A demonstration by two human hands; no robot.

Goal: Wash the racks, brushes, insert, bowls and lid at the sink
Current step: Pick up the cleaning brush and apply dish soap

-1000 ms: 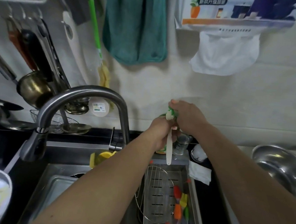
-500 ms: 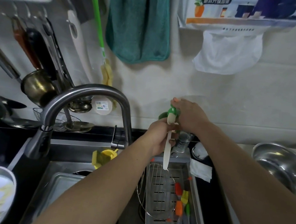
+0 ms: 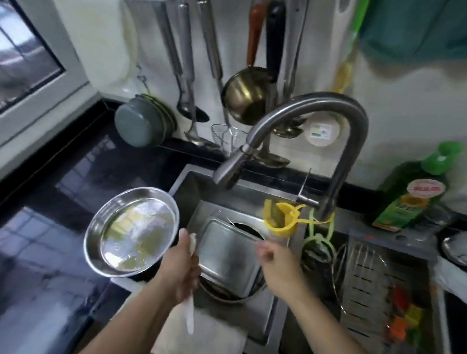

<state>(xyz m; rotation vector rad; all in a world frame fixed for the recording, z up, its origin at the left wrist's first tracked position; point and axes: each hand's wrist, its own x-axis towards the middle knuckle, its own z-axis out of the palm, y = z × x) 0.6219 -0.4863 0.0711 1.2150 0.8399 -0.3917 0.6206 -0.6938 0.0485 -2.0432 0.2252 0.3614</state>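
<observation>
Brush [image 3: 188,312] sits gripped in the left hand [image 3: 182,269], white handle trailing toward 6 o'clock; the right hand [image 3: 278,266] hovers blurred at 3 o'clock of it, fingers loosely curled and holding nothing I can make out. Just beyond, a rectangular tray [image 3: 227,259] rests over a bowl in the sink [image 3: 259,339]; at 10 o'clock stands a round pan [image 3: 131,228]. Best steady the tray with the right hand, then scrub corners first

Both forearms reach forward, bare, side by side but apart. Left hand [image 3: 182,269]: back of hand up, fingers curled round a thin white handle that sticks out below the fist. Right hand [image 3: 279,264]: palm down, fingers loosely bent and blurred, holding nothing that can be made out.
</observation>
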